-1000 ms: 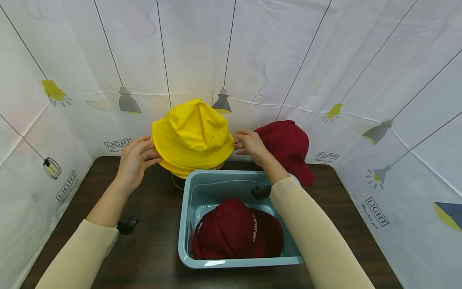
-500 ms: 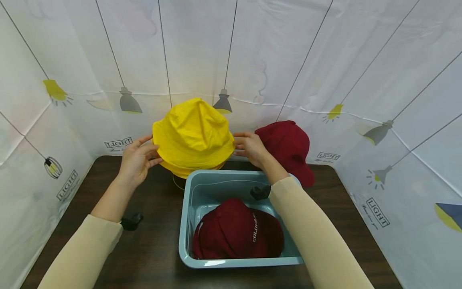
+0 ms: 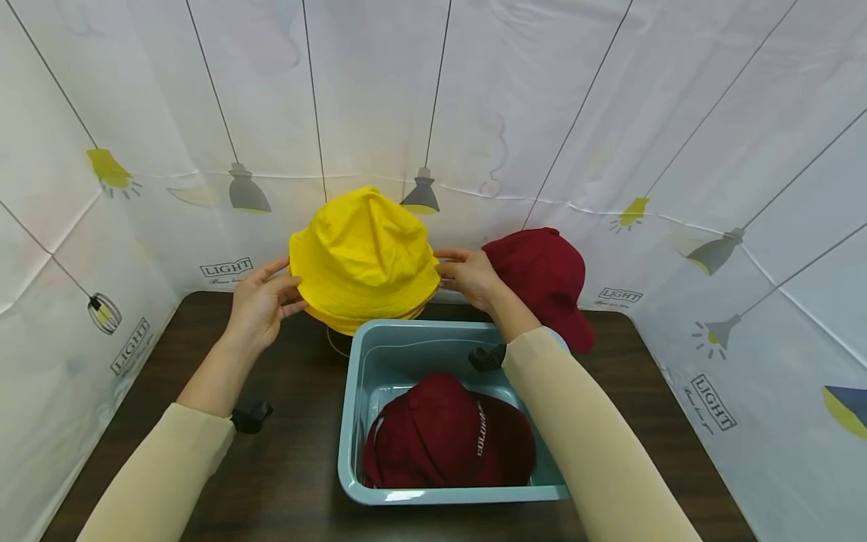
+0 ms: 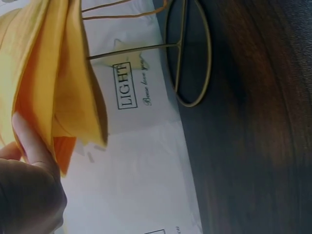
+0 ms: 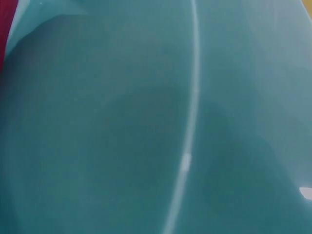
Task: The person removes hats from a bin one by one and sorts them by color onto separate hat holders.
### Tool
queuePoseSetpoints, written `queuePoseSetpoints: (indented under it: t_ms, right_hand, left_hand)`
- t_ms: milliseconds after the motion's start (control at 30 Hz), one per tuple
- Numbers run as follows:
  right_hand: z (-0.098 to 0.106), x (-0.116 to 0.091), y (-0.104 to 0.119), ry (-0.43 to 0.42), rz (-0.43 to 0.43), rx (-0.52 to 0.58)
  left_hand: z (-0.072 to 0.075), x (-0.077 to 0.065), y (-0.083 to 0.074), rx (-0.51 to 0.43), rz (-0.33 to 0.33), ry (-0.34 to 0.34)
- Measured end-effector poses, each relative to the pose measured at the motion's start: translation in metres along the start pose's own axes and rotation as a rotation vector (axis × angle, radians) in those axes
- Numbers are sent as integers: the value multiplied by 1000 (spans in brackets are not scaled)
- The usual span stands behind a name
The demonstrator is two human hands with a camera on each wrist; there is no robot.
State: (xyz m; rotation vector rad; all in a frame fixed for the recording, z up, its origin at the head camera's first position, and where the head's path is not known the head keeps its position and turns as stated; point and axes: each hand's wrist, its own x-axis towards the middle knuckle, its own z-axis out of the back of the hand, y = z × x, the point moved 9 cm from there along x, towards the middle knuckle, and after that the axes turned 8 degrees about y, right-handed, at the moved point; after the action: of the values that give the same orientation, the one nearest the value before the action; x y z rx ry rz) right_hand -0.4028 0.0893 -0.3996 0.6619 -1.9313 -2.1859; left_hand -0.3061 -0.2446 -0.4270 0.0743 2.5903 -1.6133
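**Bright yellow cloth bucket hat (image 3: 369,245): left brim pinched, right side unconfirmed**

Left hand (image 3: 260,303) is pinching the brim at the hat's left. Right hand (image 3: 474,278) is touching the right brim, fingers fairly straight; can't tell if it's pinching or just steadying. Hat is sitting far side, left of centre, just beyond the pale blue-green rectangular plastic bin (image 3: 467,494).

My read: step in hand is separating the top hat from the layers under it. Next move is calling for a firm two-sided hold on one brim only, then a level lift. Risk: a lower brim riding along.

Farther out: dark-red fabric baseball cap with white lettering (image 3: 433,436) is lying in the bin. Second dark-red fabric cap (image 3: 542,271) is resting far right, partly behind the right hand; its support isn't showing.

Views: head is covering both hands but barely catching the stand. Left wrist is exposing the layered yellow brims (image 4: 73,102) and the thin brass-coloured wire stand (image 4: 209,53) with its ring base. Right wrist is showing mostly bin wall, a red sliver and a yellow corner; right hand isn't appearing, so it's not settling that hold.
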Motion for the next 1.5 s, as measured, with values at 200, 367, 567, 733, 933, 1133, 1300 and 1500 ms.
queuePoseSetpoints:
  t_ms: [200, 367, 567, 733, 933, 1133, 1300, 1500]
  right_hand:
    - [0, 4, 8, -10, -2, -27]
    - [2, 8, 7, -38, -27, -38]
    - [1, 11, -1, -57, -50, -58]
    - [-1, 11, -5, -56, -43, -67]
    - [0, 10, -9, -55, -49, -93]
    - [-2, 9, -8, -42, -44, -113]
    - [-8, 10, -7, -21, -36, -165]
    - [-12, 9, -2, -17, -20, -180]
  left_hand:
    - [4, 0, 9, -13, 18, -28]
    - [5, 2, 12, -21, 5, -58]
    - [4, 6, 12, 12, 8, -62]
    - [4, 9, 11, 45, 4, -64]
    - [5, 12, 16, 85, -2, -76]
    - [7, 12, 20, 86, 3, -97]
    - [11, 7, 21, 80, 13, -111]
    - [14, 4, 17, 61, -6, -106]
